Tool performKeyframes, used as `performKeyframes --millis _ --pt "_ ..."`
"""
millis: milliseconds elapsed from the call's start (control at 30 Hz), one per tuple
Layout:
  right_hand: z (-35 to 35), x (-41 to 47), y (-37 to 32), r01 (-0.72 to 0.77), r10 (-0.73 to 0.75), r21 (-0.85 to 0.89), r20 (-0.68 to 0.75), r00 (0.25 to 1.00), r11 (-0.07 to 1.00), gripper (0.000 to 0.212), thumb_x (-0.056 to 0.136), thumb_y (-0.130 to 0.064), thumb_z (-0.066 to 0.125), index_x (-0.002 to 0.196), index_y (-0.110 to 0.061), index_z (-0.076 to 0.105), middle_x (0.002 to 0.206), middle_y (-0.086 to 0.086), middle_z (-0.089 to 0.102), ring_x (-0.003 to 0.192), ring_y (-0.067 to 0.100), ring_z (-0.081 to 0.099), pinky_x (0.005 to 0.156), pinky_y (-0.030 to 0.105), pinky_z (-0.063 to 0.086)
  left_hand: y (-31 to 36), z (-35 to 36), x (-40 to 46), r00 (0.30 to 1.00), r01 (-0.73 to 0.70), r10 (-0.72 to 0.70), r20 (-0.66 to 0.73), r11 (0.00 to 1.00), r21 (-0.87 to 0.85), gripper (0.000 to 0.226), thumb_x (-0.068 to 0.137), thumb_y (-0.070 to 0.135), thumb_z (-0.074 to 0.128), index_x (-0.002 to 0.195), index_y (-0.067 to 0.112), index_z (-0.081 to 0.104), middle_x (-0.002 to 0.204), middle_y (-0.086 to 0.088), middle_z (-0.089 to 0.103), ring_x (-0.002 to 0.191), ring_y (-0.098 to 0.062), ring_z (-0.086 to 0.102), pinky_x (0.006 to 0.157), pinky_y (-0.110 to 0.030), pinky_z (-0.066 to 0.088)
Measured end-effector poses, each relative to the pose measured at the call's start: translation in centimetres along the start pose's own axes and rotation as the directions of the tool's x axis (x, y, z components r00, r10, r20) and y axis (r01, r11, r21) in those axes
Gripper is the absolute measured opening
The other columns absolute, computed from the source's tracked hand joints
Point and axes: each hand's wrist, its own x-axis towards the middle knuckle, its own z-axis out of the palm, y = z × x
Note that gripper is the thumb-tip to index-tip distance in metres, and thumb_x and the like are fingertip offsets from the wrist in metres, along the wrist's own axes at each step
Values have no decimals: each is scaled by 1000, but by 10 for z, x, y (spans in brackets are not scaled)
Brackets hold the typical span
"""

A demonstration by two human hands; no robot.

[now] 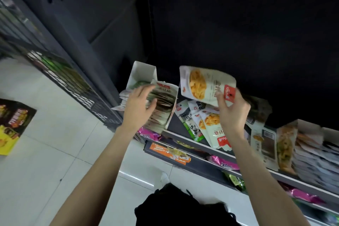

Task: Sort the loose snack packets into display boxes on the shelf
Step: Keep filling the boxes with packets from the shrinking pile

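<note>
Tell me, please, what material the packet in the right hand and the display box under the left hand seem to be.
Packet: probably plastic film, slightly glossy, bending in the grip.
Display box: seemingly thin matte cardboard, with stiff folded walls.

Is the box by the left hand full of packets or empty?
Nearly full. The display box holds a tight row of packets standing on edge from front towards back, and the left hand rests on them. Only its back end looks bare.
</note>
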Motion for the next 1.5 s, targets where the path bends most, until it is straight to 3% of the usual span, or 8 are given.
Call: performKeyframes --millis 167,400,533,867,1067,1200,1333,1500 --pt "54 25 -18 43 -45 -20 -74 996 999 23 90 -16 62 98 5 64 91 13 72 79 23 69 72 28 56 -25 13 40 885 -142 46 463 974 175 76 89 49 52 150 21 18 157 1 18 145 -17 13 118 -46 9" --pt "96 34 -24 603 -503 -296 351 790 741 17 81 -6 68 96 -15 70 71 1 69 54 21 65 46 24 48 -47 24 22 954 -238 184 237 944 227 30 86 38 63 114 26 66 112 1 66 107 -24 60 101 -43 39" --pt "136 36 -36 712 -306 -458 681 666 532 25 91 -9 54 109 -24 64 95 -2 66 82 26 67 56 28 43 -48 27 19 968 -221 193 160 958 184 23 84 29 67 108 27 70 105 5 69 98 -23 62 94 -41 44" --pt "145 27 -26 621 -198 -456 682 704 638 34 95 -10 48 122 -27 59 106 1 68 93 27 66 69 33 50 -37 27 16 987 -163 157 47 971 174 24 84 24 60 105 21 70 100 -1 70 94 -27 62 86 -39 45" --pt "77 -14 26 359 -322 -175 207 924 917 21 93 -17 56 108 -11 69 92 4 73 67 16 69 49 29 56 31 29 -7 977 -125 98 -191 983 -135 19 85 23 54 98 9 58 88 -2 62 82 -15 54 73 -26 42" --pt "11 -57 114 48 39 -403 206 978 914 23 89 -10 61 111 -14 68 101 6 72 73 22 70 55 35 58 77 72 -29 990 -2 47 132 946 -325 21 88 30 56 100 12 56 85 5 61 77 -7 56 68 -23 49" --pt "-20 -76 177 -86 288 -514 327 900 853 33 90 -13 60 124 -13 61 125 8 62 109 29 62 83 47 55 96 135 -36 791 348 -194 581 923 -164 39 90 40 59 116 12 48 107 4 66 92 -14 64 73 -26 48" --pt "-24 -77 196 -48 359 -531 502 787 846 41 97 -25 49 137 -19 49 144 1 45 138 21 33 114 37 24 120 184 -40 683 442 -326 654 897 -15 47 89 39 61 120 11 39 107 -3 67 89 -20 67 71 -34 56"
